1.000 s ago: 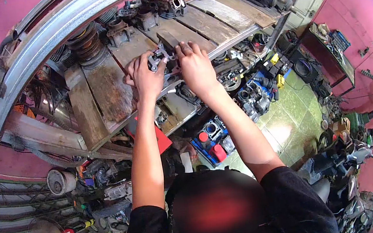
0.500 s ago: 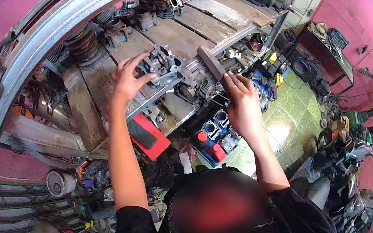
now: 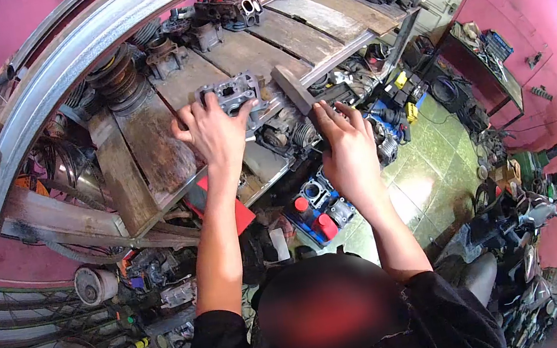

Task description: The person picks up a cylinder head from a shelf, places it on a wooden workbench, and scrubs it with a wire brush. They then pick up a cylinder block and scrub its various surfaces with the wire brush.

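A grey metal engine part (image 3: 232, 93) with several openings lies on the front part of the wooden workbench (image 3: 172, 136). My left hand (image 3: 216, 131) is on its near side, thumb and fingers spread around the part and gripping it. My right hand (image 3: 347, 138) holds one end of a flat grey-brown bar (image 3: 293, 89) by the bench's front edge. The bar's far end points up and left, a short gap to the right of the engine part. The grip under my right palm is hidden.
Stacked pulleys (image 3: 117, 83) and more engine parts (image 3: 240, 10) stand along the back of the bench. A metal beam (image 3: 49, 82) arches over it. Below are a red box (image 3: 235, 213), a blue tray with red caps (image 3: 326, 226), and a green tiled floor (image 3: 413, 183).
My left hand has moved right and closed in on the engine part, which is now turned differently. The right hand and the bar have shifted slightly left. The whole view has shifted a little.
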`<state>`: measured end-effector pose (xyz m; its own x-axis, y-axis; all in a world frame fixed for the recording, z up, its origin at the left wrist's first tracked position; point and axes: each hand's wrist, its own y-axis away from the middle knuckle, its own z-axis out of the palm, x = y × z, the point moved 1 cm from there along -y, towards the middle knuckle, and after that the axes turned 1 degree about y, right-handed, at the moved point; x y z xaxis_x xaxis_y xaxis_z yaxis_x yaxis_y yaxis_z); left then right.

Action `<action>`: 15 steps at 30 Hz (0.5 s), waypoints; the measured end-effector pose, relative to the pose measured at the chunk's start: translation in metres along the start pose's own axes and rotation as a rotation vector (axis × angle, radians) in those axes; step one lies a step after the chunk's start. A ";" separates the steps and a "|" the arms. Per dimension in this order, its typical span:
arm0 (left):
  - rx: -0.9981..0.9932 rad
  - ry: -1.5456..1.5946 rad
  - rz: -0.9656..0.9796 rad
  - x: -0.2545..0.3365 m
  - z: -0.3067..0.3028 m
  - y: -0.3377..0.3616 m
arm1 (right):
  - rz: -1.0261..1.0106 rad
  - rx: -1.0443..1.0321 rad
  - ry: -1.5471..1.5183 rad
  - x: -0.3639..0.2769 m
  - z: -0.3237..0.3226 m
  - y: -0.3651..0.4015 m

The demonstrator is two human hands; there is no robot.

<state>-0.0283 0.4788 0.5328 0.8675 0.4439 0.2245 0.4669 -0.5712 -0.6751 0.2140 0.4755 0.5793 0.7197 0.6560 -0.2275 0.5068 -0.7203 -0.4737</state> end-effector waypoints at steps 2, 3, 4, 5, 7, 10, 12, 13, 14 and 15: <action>-0.128 0.059 -0.026 -0.006 -0.007 -0.004 | -0.030 0.015 0.033 -0.008 0.004 -0.009; -0.133 0.057 -0.029 -0.011 -0.009 -0.006 | -0.032 0.003 0.065 -0.014 0.003 -0.013; -0.087 0.049 0.001 -0.015 -0.011 -0.010 | -0.026 -0.015 0.091 -0.021 0.005 -0.017; -0.040 0.042 0.032 -0.020 -0.010 -0.014 | -0.023 -0.040 0.096 -0.028 0.007 -0.020; 0.033 0.171 0.102 -0.028 0.006 -0.030 | -0.021 -0.068 0.172 -0.042 0.014 -0.027; 0.071 0.222 0.186 -0.035 0.024 -0.030 | 0.013 0.011 0.239 -0.049 0.054 -0.045; 0.000 0.439 0.200 -0.042 0.041 -0.030 | -0.020 0.077 0.300 -0.050 0.072 -0.064; 0.046 0.333 0.214 -0.037 0.033 -0.029 | -0.054 0.088 0.291 -0.048 0.081 -0.077; 0.044 0.332 0.212 -0.039 0.037 -0.028 | -0.087 0.096 0.280 -0.045 0.089 -0.088; 0.029 0.399 0.201 -0.042 0.041 -0.031 | -0.126 0.148 0.267 -0.044 0.090 -0.099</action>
<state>-0.0857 0.5062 0.5153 0.9412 0.0217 0.3371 0.2827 -0.5968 -0.7509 0.0895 0.5375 0.5598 0.7648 0.6412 0.0630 0.5393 -0.5836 -0.6071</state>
